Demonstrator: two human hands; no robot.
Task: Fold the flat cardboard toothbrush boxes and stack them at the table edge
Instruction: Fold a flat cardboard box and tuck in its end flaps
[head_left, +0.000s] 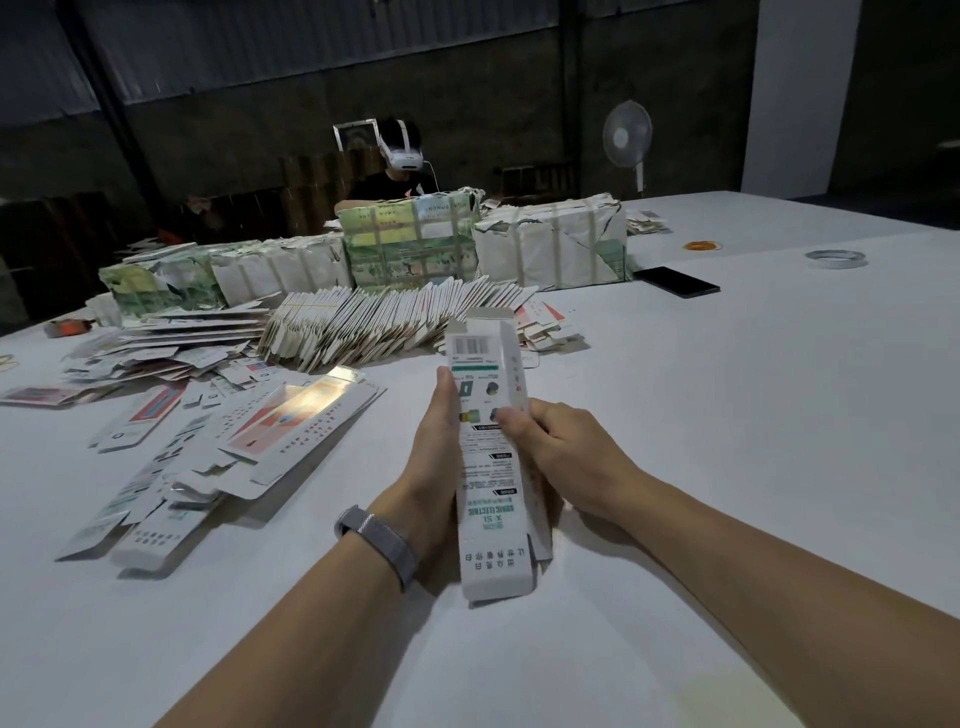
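Both hands grip toothbrush box (top flaps open).

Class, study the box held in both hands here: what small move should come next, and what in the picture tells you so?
Probably tuck in the far-end flaps. The toothbrush box is already opened into a tube, held by the left hand and right hand, but its top flaps stand open and unfolded. Closing them looks like the next step before it can be stacked.
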